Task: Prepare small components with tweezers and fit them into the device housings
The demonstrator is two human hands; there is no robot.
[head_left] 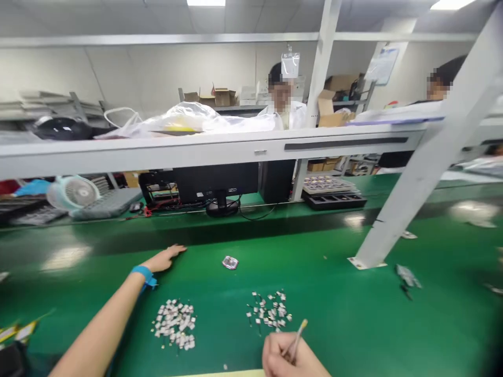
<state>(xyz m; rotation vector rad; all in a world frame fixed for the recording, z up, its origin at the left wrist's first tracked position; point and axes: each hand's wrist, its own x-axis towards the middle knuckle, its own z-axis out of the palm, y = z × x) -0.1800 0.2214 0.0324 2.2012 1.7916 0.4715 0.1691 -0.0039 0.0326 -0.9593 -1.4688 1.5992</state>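
My left hand (165, 258), with a blue band (145, 274) on the wrist, reaches forward over the green mat (314, 293). Its fingers are stretched out and hold nothing visible. To its right lies a small octagonal object (230, 262) with a shiny rim. Low in the view, my right hand (288, 357) is closed on a thin pale stick-like tool (299, 334) with a yellowish tip, pointing up. A loose heap of small white parts (271, 310), some with short dark leads, lies just beyond that hand. Another heap of small white parts (175, 322) lies below my left hand.
A slanted white post (396, 193) stands on the bench at right. Behind are a monitor (218, 183), a fan (74, 192) and black trays (334, 200). A white shelf beam (216, 152) crosses above. Two people are beyond it. A grey item (407, 276) lies at right.
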